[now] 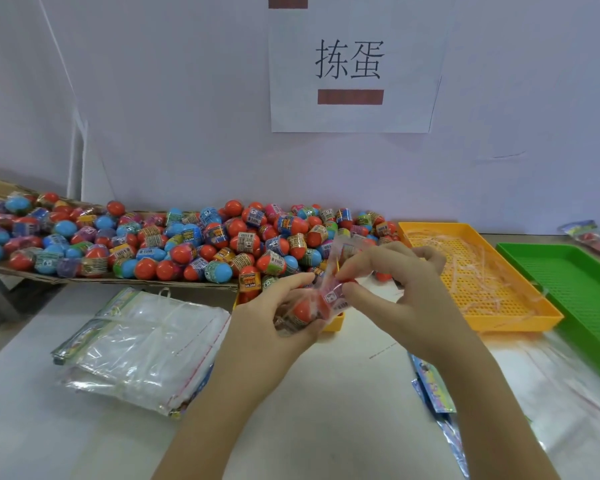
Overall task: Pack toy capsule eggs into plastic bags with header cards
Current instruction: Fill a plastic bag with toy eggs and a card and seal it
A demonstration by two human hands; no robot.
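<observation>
My left hand (pixel 278 306) grips the lower part of a clear plastic bag (pixel 329 289) holding a red capsule egg (pixel 302 310). My right hand (pixel 392 275) pinches the bag's upper edge between thumb and fingers. Behind the hands lies a big heap of red and blue capsule eggs (pixel 187 244) on a cardboard sheet. A bundle of empty clear bags with header cards (pixel 142 344) lies at the left on the white table. Loose header cards (pixel 433 386) lie at the right, below my right forearm.
An orange perforated tray (pixel 492 306) with thin plastic strips stands to the right, a green tray (pixel 575 289) beside it. Packed bags (pixel 596 237) lie at the far right. A small yellow tray (pixel 336 323) shows under the hands. A paper sign hangs on the wall.
</observation>
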